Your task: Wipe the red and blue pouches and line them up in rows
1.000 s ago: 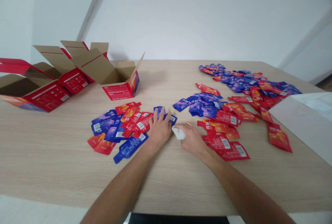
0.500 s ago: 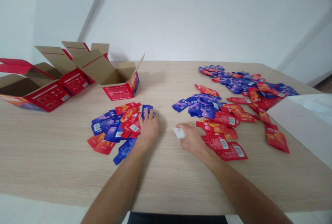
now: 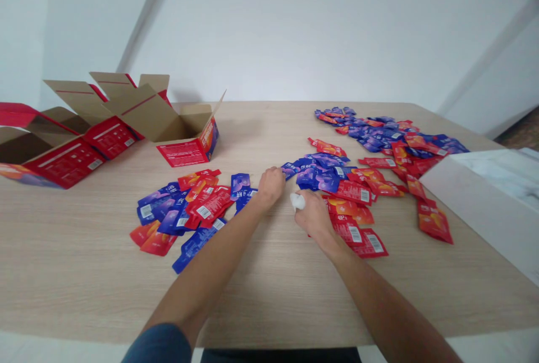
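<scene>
The right hand (image 3: 314,214) is curled tight around a white cloth (image 3: 297,201), maybe so it won't drop. The left hand (image 3: 272,184) is at a blue packet (image 3: 290,170) on the pile's left edge; I cannot tell if it pinches it. The table's (image 3: 269,295) near edge is well away, leaving elbow room.

Blue-purple printed pouches (image 3: 311,177) flat and overlapping right of centre, leftmost pouch (image 3: 290,170) partly hidden at its left end, crumpled white wad (image 3: 298,201) gripped just nearer, two more blue pouches (image 3: 240,182) flat farther left
</scene>
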{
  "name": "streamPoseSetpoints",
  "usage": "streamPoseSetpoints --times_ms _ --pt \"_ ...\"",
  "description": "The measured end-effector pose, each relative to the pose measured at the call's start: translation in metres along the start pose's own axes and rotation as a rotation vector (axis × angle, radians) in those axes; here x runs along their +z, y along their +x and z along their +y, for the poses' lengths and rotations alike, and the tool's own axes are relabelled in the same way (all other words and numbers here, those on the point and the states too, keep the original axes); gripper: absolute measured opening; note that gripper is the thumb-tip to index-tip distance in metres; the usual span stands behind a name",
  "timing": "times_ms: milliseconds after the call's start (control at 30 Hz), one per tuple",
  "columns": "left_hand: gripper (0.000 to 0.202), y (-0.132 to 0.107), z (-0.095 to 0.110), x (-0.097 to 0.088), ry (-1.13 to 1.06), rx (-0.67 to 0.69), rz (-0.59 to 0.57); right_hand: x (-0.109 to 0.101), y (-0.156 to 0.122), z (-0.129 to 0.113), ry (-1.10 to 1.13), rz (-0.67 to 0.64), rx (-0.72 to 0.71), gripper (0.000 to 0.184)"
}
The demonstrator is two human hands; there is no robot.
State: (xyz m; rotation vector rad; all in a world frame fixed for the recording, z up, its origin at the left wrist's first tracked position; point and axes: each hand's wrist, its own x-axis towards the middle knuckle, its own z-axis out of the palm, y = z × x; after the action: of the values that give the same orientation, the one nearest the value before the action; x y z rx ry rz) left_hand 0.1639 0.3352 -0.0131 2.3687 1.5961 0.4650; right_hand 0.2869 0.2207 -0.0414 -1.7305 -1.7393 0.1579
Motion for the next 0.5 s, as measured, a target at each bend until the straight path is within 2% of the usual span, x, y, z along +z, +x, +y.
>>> streamPoseSetpoints --times_ms 100,233,300,367,433,500 --pt "0.028 0.019 0.008 0.012 -0.039 -0.057 0.0 0.0 0.002 0.002 -0.031 0.001 0.029 0.036" --pt "0.039 0.02 0.009 0.014 -0.124 -0.122 0.029 -0.001 0.003 0.003 -0.059 -0.006 0.027 0.036" --pt "0.038 0.013 0.005 0.009 -0.2 -0.146 0.016 -0.001 0.003 0.002 -0.056 0.001 0.027 0.037" --pt "0.027 0.002 0.0 0.001 -0.3 -0.156 -0.031 -0.002 0.002 0.001 -0.039 0.023 0.034 0.038" --pt "0.017 -0.014 -0.005 -0.005 -0.42 -0.153 -0.07 -0.005 0.001 -0.002 -0.011 0.062 0.032 0.043" --pt "0.019 -0.034 -0.009 -0.009 -0.583 -0.145 -0.075 -0.008 0.0 -0.007 0.033 0.099 0.005 0.047"
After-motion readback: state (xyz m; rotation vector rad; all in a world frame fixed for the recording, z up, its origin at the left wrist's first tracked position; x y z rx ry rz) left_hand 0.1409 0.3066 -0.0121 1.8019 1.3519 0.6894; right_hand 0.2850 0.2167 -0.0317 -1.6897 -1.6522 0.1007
